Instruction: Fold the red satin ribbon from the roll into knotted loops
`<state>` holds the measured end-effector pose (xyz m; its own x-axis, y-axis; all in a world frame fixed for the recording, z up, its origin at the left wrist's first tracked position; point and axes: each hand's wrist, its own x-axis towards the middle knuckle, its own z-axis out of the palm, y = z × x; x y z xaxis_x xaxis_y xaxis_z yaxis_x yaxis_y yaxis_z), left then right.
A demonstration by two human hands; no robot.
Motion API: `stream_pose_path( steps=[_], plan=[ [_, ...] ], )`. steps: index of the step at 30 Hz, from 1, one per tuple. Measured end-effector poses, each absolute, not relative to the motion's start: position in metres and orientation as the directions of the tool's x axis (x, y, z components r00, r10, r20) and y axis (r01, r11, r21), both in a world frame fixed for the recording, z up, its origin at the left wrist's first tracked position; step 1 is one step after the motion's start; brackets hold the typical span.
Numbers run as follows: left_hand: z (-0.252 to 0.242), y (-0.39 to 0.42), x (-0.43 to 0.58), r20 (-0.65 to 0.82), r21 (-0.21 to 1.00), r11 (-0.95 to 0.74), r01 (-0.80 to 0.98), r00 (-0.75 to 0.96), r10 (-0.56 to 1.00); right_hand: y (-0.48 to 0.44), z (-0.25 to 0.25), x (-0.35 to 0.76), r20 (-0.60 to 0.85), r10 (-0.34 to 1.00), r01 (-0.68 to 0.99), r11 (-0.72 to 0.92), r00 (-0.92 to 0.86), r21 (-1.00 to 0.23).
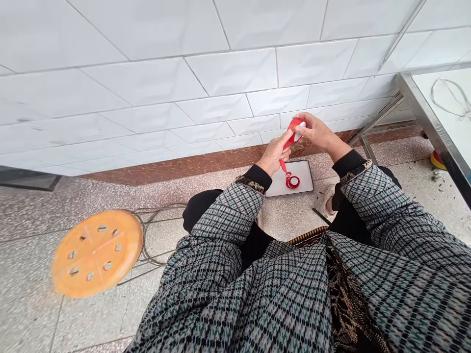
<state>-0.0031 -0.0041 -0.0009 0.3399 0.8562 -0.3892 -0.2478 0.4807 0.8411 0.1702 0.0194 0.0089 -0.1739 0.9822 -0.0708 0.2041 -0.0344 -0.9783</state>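
Both hands meet in front of the wall, above a shallow white tray (307, 182) with a dark rim. My left hand (275, 153) is closed on a red ribbon (290, 139), pinching it between thumb and fingers. On the ribbon's upper part, my right hand (313, 131) is also closed, with a small white piece (300, 128) beside its fingers; what this piece is I cannot tell. Below my left hand, a red strip (283, 165) hangs toward the tray. Loose red loops and a small red roll with a pale centre (293, 182) lie in the tray.
An orange round stool (96, 252) with holes in its seat and thin metal legs stands at the left. A metal-framed table (434, 122) is on the right, with a wire loop on top. The white tiled wall (235, 73) rises ahead. Dark scraps litter the floor at right.
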Motion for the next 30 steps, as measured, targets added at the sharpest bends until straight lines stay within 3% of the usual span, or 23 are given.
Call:
stream_pose_path(
  steps=[4, 15, 23, 30],
  plan=[
    [-0.002, -0.005, -0.002, -0.35, 0.874, 0.425, -0.238, 0.299, 0.888, 0.014, 0.017, 0.168, -0.143, 0.983, 0.074, -0.135, -0.116, -0.988],
    [-0.002, -0.009, 0.007, -0.275, 0.922, 0.312, -0.228, 0.179, 0.945, 0.005, 0.023, 0.159, -0.333, 0.932, -0.089, -0.347, -0.143, -0.934],
    [-0.004, -0.011, 0.012, -0.257, 0.935, 0.289, -0.206, 0.171, 0.951, 0.003, 0.025, 0.152, -0.292, 0.952, -0.177, -0.303, -0.088, -0.936],
    [-0.003, -0.006, 0.008, -0.256, 0.929, 0.3, -0.217, 0.21, 0.944, 0.01, 0.03, 0.151, -0.262, 0.965, -0.093, -0.259, 0.018, -0.961]
  ],
)
